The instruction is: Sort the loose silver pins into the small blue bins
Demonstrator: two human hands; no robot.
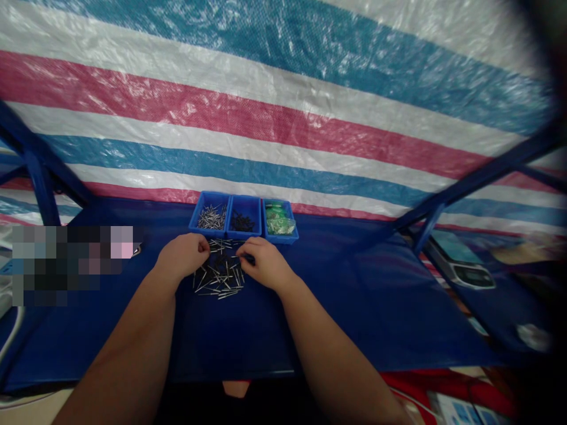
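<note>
A loose pile of thin silver metal pins (pixel 221 290), which look like blind rivets, lies on the blue table with small black pieces among them. At the left edge of the pile, my left hand (pixel 182 257) is closed, its fingertips pinched together; what they hold is too small to make out. Across the pile from it, my right hand (pixel 266 262) is closed too, with a small black piece (pixel 248 258) showing at its fingers. Just behind the hands stand a blue bin of silver pins (pixel 211 217) and a blue bin of black pieces (pixel 243 222).
A third blue bin (pixel 287 238) holds green-and-clear plastic bags (pixel 279 219). Blue metal frame bars (pixel 42 183) rise at both ends of the table (pixel 354 295). A digital scale (pixel 472 276) sits beyond the right bar. Striped plastic sheeting (pixel 266 118) hangs behind.
</note>
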